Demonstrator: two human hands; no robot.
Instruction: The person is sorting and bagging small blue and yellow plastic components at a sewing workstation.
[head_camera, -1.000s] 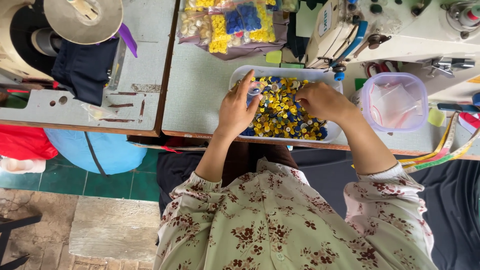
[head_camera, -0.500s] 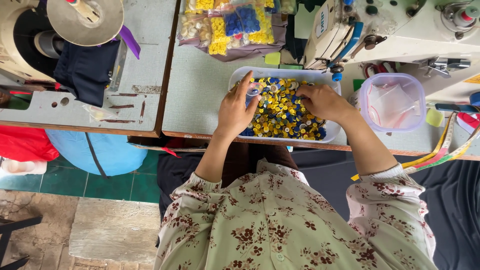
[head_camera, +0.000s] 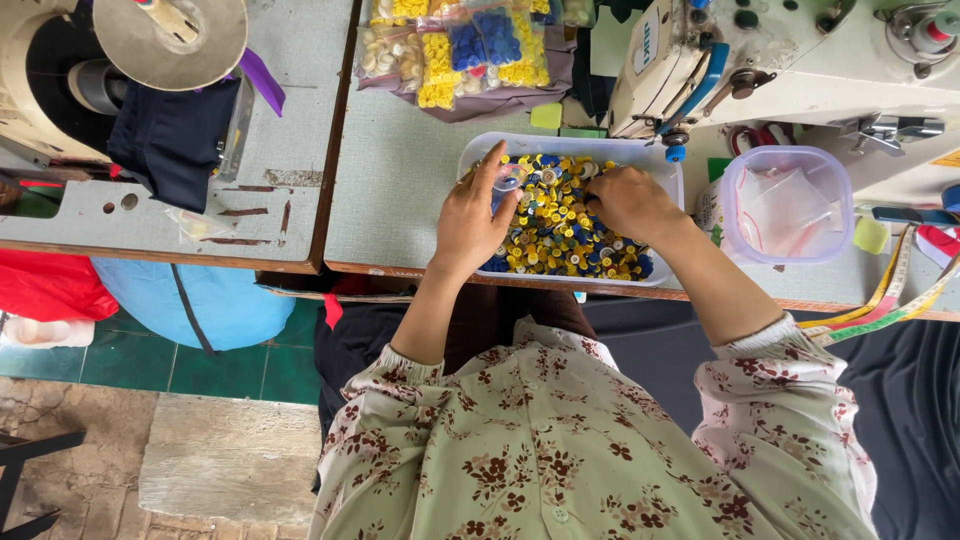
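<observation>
A shallow white tray (head_camera: 565, 146) on the grey table holds a heap of yellow, blue and white buttons (head_camera: 570, 235). My left hand (head_camera: 475, 218) rests over the tray's left side and pinches a small clear plastic bag (head_camera: 508, 183) between thumb and fingers. My right hand (head_camera: 628, 200) lies palm down in the middle of the heap, fingers curled among the buttons; whether it holds any I cannot tell.
A clear lilac-rimmed tub (head_camera: 788, 204) with small bags stands right of the tray. Bags of sorted buttons (head_camera: 465, 45) lie behind it. A sewing machine (head_camera: 800, 55) is at the back right, another machine (head_camera: 120, 70) at the left, measuring tapes (head_camera: 890, 295) at the right edge.
Both hands stay over the tray; the right hand has shifted slightly among the buttons, and the left keeps the small bag raised.
</observation>
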